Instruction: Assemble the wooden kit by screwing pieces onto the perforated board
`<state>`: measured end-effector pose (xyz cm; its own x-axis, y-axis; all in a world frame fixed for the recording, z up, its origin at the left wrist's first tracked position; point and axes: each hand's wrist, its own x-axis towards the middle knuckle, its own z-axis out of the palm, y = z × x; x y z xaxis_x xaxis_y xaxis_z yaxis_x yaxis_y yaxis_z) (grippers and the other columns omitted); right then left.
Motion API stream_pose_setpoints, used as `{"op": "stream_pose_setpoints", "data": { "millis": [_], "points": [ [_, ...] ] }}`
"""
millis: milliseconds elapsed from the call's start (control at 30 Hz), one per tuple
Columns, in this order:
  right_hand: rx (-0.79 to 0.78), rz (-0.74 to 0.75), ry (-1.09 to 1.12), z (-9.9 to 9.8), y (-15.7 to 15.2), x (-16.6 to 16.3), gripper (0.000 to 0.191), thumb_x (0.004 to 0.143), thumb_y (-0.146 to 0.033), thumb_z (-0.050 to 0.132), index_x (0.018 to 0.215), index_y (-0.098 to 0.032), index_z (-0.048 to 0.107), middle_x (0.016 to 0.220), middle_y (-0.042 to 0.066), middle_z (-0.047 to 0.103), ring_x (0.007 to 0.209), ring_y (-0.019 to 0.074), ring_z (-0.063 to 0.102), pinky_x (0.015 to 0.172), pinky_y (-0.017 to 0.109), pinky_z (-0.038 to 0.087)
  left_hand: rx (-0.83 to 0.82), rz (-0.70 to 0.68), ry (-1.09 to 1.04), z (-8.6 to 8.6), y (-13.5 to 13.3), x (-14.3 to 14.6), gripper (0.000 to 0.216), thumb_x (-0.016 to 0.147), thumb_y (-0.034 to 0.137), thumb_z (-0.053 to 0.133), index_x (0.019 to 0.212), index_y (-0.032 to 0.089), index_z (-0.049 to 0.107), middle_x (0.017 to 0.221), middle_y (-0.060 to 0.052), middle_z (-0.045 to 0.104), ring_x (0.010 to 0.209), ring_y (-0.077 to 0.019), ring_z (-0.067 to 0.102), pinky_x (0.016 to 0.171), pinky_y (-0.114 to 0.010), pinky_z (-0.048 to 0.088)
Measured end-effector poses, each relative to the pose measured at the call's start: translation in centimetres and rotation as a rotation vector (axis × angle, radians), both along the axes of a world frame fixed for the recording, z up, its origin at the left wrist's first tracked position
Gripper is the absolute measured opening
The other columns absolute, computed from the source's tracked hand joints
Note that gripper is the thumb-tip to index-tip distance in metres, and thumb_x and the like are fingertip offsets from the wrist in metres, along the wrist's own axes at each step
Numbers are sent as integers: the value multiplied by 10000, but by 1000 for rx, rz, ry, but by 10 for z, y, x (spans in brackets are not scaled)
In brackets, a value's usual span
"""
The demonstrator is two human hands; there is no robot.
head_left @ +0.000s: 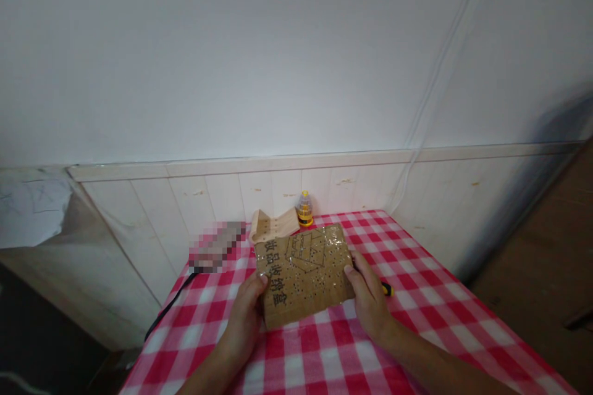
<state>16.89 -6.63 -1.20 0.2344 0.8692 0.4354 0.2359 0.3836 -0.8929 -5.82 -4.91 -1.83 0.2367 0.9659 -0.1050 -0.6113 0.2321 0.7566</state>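
Between my two hands is a flat brown cardboard piece [306, 281], tilted above the table. Dark handwritten characters run down its left side, a line drawing is on its upper part, and many small dark dots or holes cover it. Shiny clear film or tape glints along its edges. My left hand [250, 296] grips its left edge, thumb on top. On the right edge my right hand [368, 290] is closed, thumb also on the face. Just beyond the right hand, a black and yellow handle [388, 289] pokes out, mostly hidden.
A red and white checked cloth [333, 358] covers the table. Behind the cardboard lie pale wooden parts with holes [275, 225] and a yellow-based clear bottle-shaped container [305, 210]. At left is a blurred-out object [217, 247] with a black cord [171, 305]. A panelled wall [222, 188] borders the back.
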Motion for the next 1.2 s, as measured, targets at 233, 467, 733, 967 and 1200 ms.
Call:
{"op": "stream_pose_setpoints", "data": {
  "millis": [233,467,733,967,1200],
  "points": [
    [7,-15,-23,0,-2,0,230,933,-431,524,961,-244,655,853,21,699,796,232,616,746,331,490,24,-4,36,-5,3,-2,447,750,432,792,1078,129,759,1086,-160,786,1090,-376,707,946,-477,563],
    [92,-17,17,3,4,4,210,865,-334,588,1004,-248,721,1011,59,733,950,260,655,860,383,541,297,181,349,6,-2,-4,383,560,185,927,925,215,814,1152,-114,758,1237,-373,610,1050,-424,490],
    [220,46,2,5,5,6,325,890,-350,673,1207,-329,740,1353,80,661,1287,295,581,1105,488,458,313,332,298,15,-7,-1,458,581,273,940,1013,308,794,1606,-15,388,1486,-413,302,1159,-489,396],
    [213,15,-118,17,6,9,380,799,-361,757,1175,-313,761,1367,106,658,1284,339,588,1094,528,461,528,398,475,14,-10,-11,732,548,165,949,1228,323,731,1613,-63,384,1513,-405,245,1251,-465,182],
    [-147,157,-41,37,20,24,348,630,-284,844,969,-221,792,991,106,801,922,317,741,902,515,575,617,282,723,3,-4,-5,375,736,252,831,1108,247,781,1199,-159,693,1150,-390,616,1019,-474,471]
  ]
}}
